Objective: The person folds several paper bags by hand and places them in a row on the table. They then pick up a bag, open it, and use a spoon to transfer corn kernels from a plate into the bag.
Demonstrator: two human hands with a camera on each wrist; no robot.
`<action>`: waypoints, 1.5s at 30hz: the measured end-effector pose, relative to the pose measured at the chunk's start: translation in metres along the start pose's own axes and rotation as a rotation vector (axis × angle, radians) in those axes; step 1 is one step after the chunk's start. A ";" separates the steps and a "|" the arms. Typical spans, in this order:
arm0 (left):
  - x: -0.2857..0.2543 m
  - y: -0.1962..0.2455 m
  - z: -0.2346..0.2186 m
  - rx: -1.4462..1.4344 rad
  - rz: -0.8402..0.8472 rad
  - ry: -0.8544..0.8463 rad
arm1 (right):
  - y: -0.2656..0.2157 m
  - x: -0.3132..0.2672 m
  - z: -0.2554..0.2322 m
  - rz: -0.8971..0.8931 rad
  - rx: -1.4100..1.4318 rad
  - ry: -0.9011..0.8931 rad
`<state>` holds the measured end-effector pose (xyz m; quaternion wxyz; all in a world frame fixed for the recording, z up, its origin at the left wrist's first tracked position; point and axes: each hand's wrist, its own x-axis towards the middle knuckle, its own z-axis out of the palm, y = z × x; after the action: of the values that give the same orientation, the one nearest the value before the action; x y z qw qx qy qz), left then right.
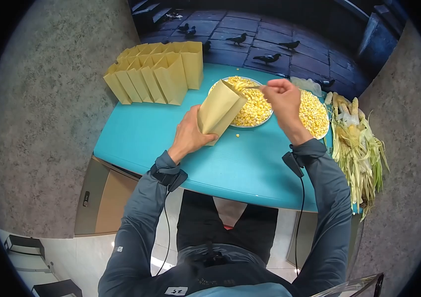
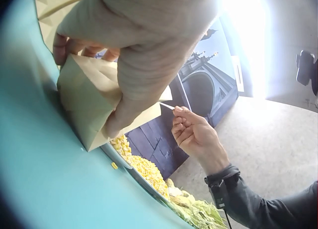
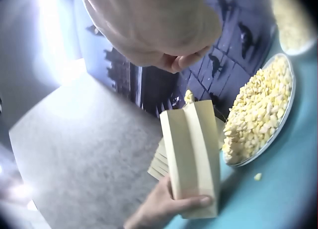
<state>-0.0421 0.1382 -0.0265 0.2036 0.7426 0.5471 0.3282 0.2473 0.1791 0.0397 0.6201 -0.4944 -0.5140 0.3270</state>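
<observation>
My left hand (image 1: pixel 189 134) grips a tan paper bag (image 1: pixel 220 111) around its lower part and holds it tilted, its open mouth toward the right. My right hand (image 1: pixel 283 101) pinches the thin handle of a spoon (image 2: pixel 167 106) above the plate. A small heap of corn kernels (image 3: pixel 189 96) shows right at the bag's mouth in the right wrist view, where the spoon's bowl is mostly hidden. Behind the bag, loose kernels (image 1: pixel 254 106) fill a round plate (image 1: pixel 246 126). How full the bag is stays hidden.
Several open paper bags (image 1: pixel 156 74) stand in rows at the back left. A second plate's corn (image 1: pixel 314 116) lies under the right forearm's far side. Husks and cobs (image 1: pixel 356 143) hang over the right table edge. One stray kernel (image 1: pixel 237 135) lies on the turquoise table (image 1: pixel 141 133).
</observation>
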 end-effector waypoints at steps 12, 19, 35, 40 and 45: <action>-0.003 -0.006 0.001 -0.034 0.033 0.033 | 0.040 0.003 -0.034 -0.180 -0.642 0.044; -0.003 -0.005 0.001 -0.040 0.016 0.021 | 0.081 0.003 -0.010 0.316 -0.189 0.193; -0.005 -0.004 -0.002 -0.059 0.029 0.017 | 0.079 0.011 -0.011 0.497 0.132 0.194; -0.004 -0.004 -0.001 -0.060 0.022 0.030 | 0.071 0.016 -0.018 0.470 0.150 0.188; -0.002 -0.005 0.000 -0.047 0.039 0.032 | 0.041 0.023 -0.023 0.407 0.155 0.194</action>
<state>-0.0454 0.1381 -0.0299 0.2058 0.7428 0.5277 0.3569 0.2793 0.2062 0.0086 0.6238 -0.5678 -0.3152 0.4349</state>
